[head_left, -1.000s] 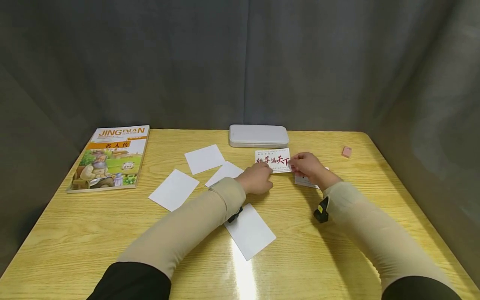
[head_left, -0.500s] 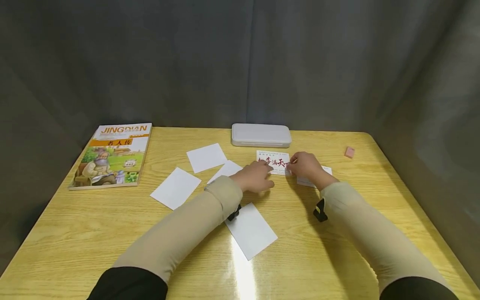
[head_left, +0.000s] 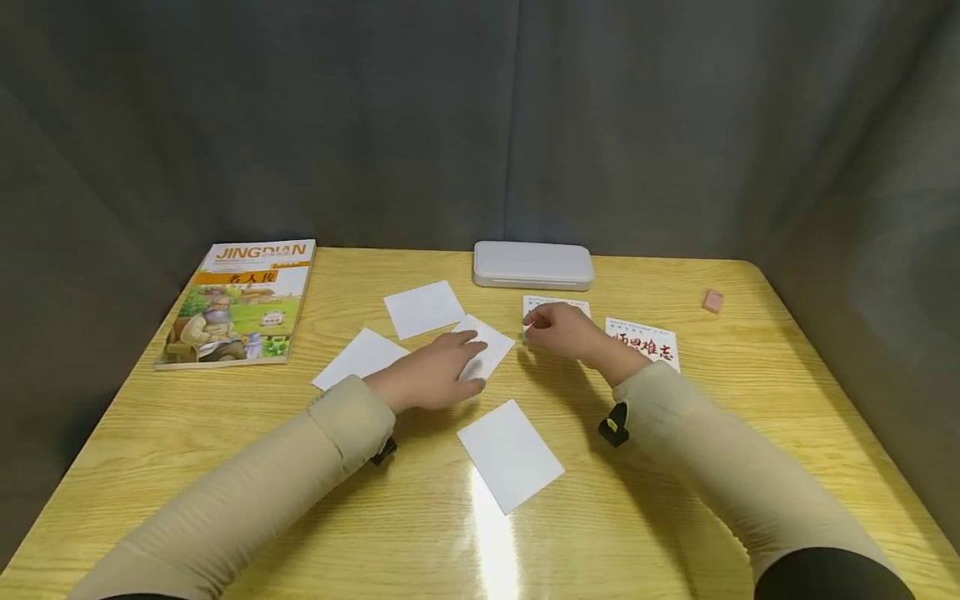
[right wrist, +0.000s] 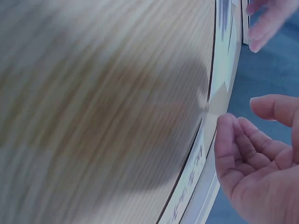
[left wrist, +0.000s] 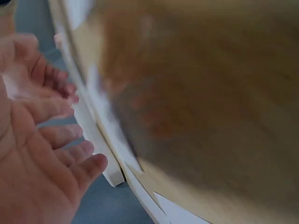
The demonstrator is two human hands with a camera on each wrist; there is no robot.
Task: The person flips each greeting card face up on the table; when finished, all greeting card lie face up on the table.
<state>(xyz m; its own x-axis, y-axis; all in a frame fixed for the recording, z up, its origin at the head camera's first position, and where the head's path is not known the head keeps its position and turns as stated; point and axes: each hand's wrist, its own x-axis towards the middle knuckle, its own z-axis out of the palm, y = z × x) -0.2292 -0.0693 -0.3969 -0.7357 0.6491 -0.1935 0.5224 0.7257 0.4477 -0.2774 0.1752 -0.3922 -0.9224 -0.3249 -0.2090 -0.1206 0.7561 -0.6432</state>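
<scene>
My left hand point(head_left: 431, 373), fingers spread, hovers at a blank white card point(head_left: 493, 343) left of centre in the head view. The left wrist view shows this palm point(left wrist: 37, 158) with nothing in it. My right hand point(head_left: 564, 330) hangs over a card with red lettering point(head_left: 553, 300) and covers most of it. Its fingers point(right wrist: 226, 140) are loosely bent, the thumb apart from them, with nothing between in the right wrist view. To the right of that hand lies a second red-lettered card point(head_left: 647, 343), its lower edge partly behind the forearm.
More blank white cards lie about: one point(head_left: 424, 309) farther back, one point(head_left: 362, 357) partly behind the left hand, one point(head_left: 512, 456) nearer the front. A pale pencil case point(head_left: 533, 265) stands at the back edge, a book point(head_left: 238, 308) far left, a pink eraser point(head_left: 713, 301) right.
My left hand has moved left, off the lettered card to the blank one. The right hand has shifted left over the lettered card, uncovering more of the card on the right.
</scene>
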